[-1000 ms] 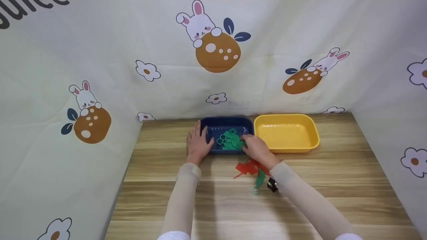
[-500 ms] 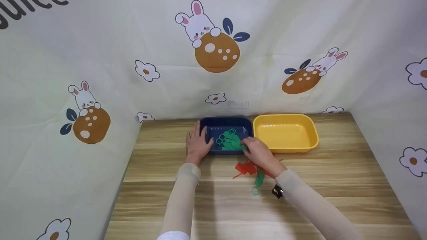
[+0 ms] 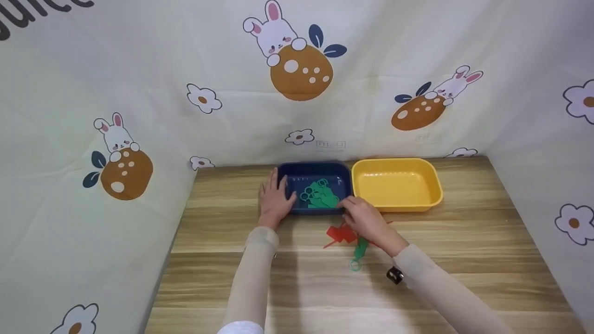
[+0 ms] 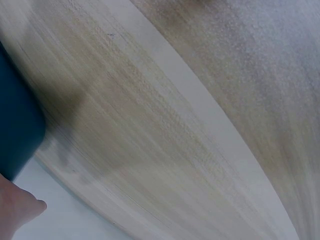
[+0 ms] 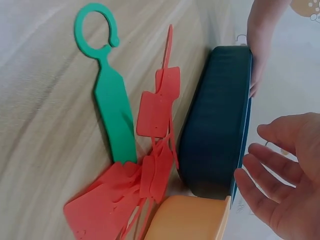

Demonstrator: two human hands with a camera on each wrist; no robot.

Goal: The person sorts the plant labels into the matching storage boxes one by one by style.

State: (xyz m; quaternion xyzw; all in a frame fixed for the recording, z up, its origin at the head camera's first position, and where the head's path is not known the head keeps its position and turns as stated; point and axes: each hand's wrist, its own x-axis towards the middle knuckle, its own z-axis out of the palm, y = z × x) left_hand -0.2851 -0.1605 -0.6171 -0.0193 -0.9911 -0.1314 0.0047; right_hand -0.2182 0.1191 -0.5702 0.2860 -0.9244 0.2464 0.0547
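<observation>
The right hand's (image 3: 366,218) fingers are parted and gently curved, pinching nothing, at the blue tray's (image 3: 318,212) near-right corner. Between 5 and 6 o'clock from them, on the table (image 3: 325,287), lies a loose green tag (image 3: 360,251), long axis 1 to 7, ring at 7; the right hand is nearer. Red tags (image 3: 341,234) meet its 1 o'clock end. The left hand (image 3: 274,199) rests, fingers spread, at the tray's 9 o'clock rim; heaped green tags (image 3: 322,197) lie inside.
</observation>
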